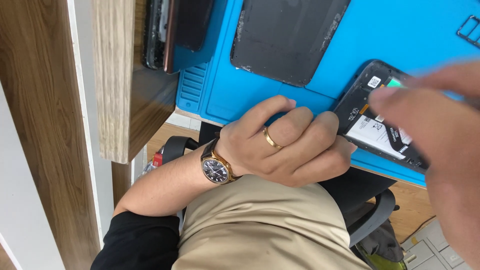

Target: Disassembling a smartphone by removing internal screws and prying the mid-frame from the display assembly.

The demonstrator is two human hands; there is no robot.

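An opened phone (372,125) with its back off lies on a blue work mat (240,95), showing a white-labelled battery and dark inner parts. My left hand (285,145), with a gold ring and a wristwatch, curls at the mat's near edge and presses against the phone's lower left corner. My right hand (440,130) is close to the camera and blurred; its fingers reach over the phone's upper part near a green component. Whether it holds a tool I cannot tell.
A dark removed back cover (287,37) lies higher on the mat. Another dark device (172,30) sits at the mat's upper left. A wooden shelf edge (112,80) stands at left. A black chair (370,210) and beige trousers are below.
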